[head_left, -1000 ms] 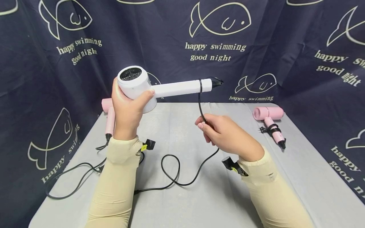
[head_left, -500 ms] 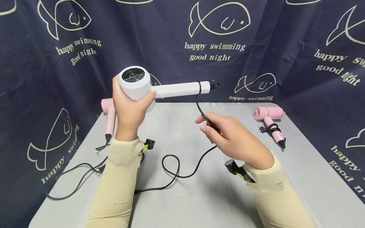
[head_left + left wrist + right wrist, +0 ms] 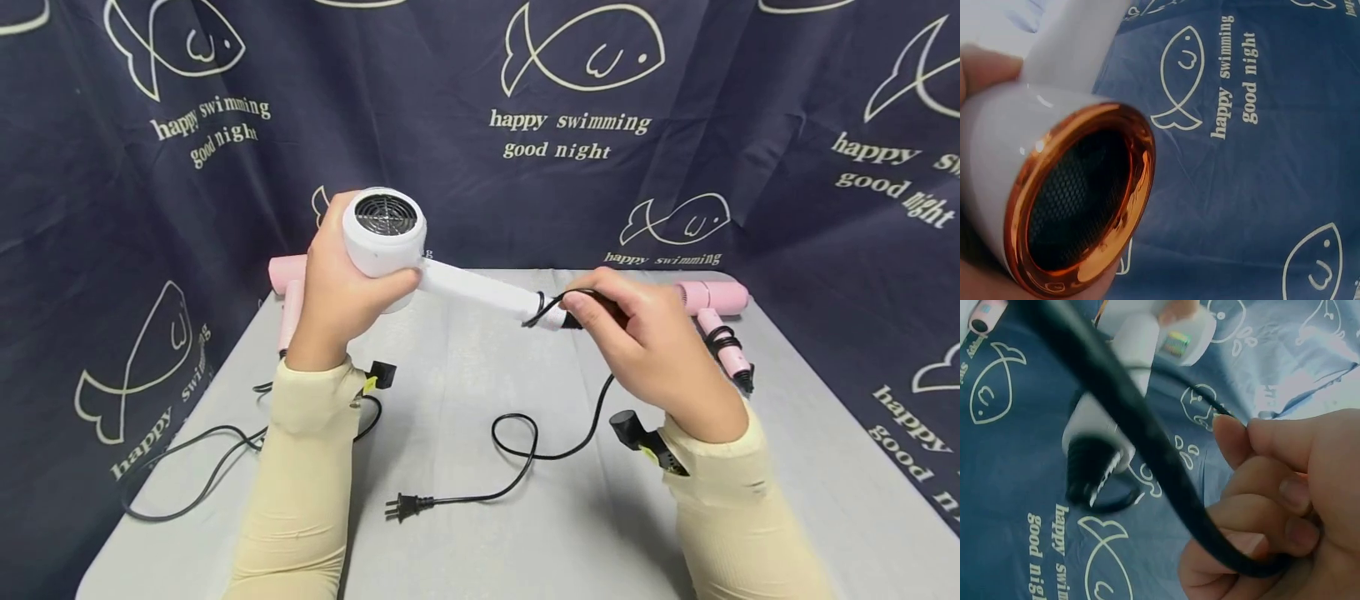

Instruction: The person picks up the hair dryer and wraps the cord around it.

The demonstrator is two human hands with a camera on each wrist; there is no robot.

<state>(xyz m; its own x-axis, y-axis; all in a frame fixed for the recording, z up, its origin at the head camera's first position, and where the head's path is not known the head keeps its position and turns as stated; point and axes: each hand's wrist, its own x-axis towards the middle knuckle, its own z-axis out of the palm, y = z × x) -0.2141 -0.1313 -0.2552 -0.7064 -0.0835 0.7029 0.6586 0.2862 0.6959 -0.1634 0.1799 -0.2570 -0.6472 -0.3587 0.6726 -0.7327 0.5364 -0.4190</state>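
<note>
My left hand [image 3: 335, 287] grips a white hair dryer [image 3: 480, 293] by its round head and holds it above the table, the handle slanting down to the right. In the left wrist view the dryer's nozzle has a copper-coloured rim [image 3: 1144, 181]. Near the handle's end, my right hand [image 3: 648, 337] pinches the black power cord [image 3: 1194, 394] between thumb and forefinger, its other fingers curled over more cord. The cord loops once around the handle near its black strain relief [image 3: 1088, 469]. From the right hand the cord runs down to a two-pin plug [image 3: 406, 506] on the table.
A pink hair dryer [image 3: 288, 271] lies at the back left, partly behind the left hand, with a loose black cord [image 3: 161, 518] trailing forward. Another pink hair dryer [image 3: 712, 298] lies at the back right, cord wrapped round its handle. Dark fish-print cloth [image 3: 450, 100] hangs behind the grey table [image 3: 465, 558].
The white dryer has shifted right and its handle has tipped downward. My right hand has moved up and right to the handle's end with the cord, and the plug has come into sight.
</note>
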